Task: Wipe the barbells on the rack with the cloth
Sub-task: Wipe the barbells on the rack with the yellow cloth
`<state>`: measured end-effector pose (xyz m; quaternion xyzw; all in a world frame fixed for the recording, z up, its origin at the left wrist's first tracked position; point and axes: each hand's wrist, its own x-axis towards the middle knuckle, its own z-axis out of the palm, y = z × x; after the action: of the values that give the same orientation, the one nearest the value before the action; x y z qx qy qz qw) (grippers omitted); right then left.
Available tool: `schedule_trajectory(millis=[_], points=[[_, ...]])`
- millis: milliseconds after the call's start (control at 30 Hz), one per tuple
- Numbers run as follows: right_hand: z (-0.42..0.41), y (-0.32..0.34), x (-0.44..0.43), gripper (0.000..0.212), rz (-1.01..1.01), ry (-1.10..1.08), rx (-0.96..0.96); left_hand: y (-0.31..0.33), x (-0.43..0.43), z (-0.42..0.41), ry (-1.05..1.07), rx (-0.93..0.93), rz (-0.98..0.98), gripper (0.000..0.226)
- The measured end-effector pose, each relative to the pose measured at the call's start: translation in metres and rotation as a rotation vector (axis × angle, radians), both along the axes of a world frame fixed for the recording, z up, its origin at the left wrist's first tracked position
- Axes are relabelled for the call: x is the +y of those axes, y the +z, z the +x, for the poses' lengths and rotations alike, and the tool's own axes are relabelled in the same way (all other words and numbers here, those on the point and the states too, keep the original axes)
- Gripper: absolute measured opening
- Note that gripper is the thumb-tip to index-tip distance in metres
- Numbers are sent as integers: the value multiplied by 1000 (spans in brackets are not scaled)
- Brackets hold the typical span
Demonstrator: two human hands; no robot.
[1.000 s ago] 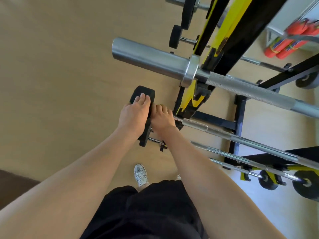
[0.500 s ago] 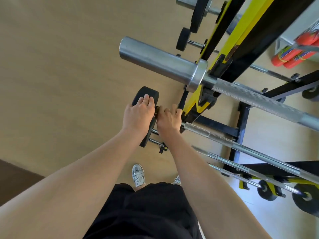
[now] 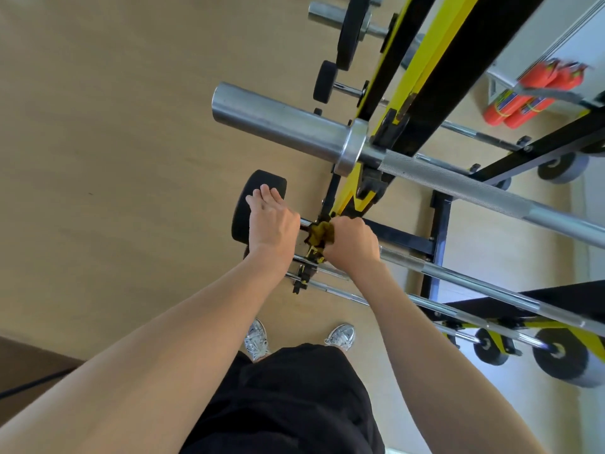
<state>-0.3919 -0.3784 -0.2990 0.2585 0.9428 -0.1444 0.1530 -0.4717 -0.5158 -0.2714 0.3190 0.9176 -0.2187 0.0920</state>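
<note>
At frame centre, the right hand (image 3: 352,244) is fisted around an olive-yellow cloth (image 3: 320,233) on the thin chrome barbell (image 3: 458,277). The left hand (image 3: 272,221) lies flat, fingers extended, on the black round end plate (image 3: 246,204). Bare tan floor (image 3: 114,142) fills the frame's left.

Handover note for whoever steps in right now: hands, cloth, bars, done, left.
Left hand: flat on the black weight plate, steadying it.
Right hand: closed on the olive cloth, pressed to the low barbell beside the plate.
Done: cannot tell how much is already wiped.
Left: run the cloth along this bar's shaft; the big top barbell and the other bars on the rack probably still need wiping.
</note>
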Motion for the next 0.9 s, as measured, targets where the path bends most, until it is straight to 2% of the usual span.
schedule_trajectory(millis=[67,100,167,200,267,333,367,433,533,633,833,900], points=[[19,1,13,13,-123,-158,58,-4,2,8,13,19,27,83],[29,2,18,17,-195,-231,109,-8,1,13,-14,8,82,77],[47,6,20,20,-353,-349,213,-20,2,26,-91,-89,239,50],[54,9,19,21,-426,-384,251,-25,5,34,-95,-173,362,41],[64,9,17,20,-555,-408,282,-27,15,49,69,-511,619,37],[73,6,18,12,-713,-418,294,-26,27,57,219,-821,763,28],[78,6,20,9,-796,-432,313,-24,31,58,241,-877,805,23],[87,5,25,19,-885,-511,376,-20,36,58,248,-864,864,21],[101,3,39,20,-924,-603,441,-18,44,59,236,-846,937,17],[117,0,57,13,-897,-594,392,-15,58,69,322,-918,997,15],[152,-4,103,35,-645,-620,360,-20,78,93,568,-893,1014,20],[160,-4,115,31,-491,-560,336,-25,84,101,589,-802,1000,25]])
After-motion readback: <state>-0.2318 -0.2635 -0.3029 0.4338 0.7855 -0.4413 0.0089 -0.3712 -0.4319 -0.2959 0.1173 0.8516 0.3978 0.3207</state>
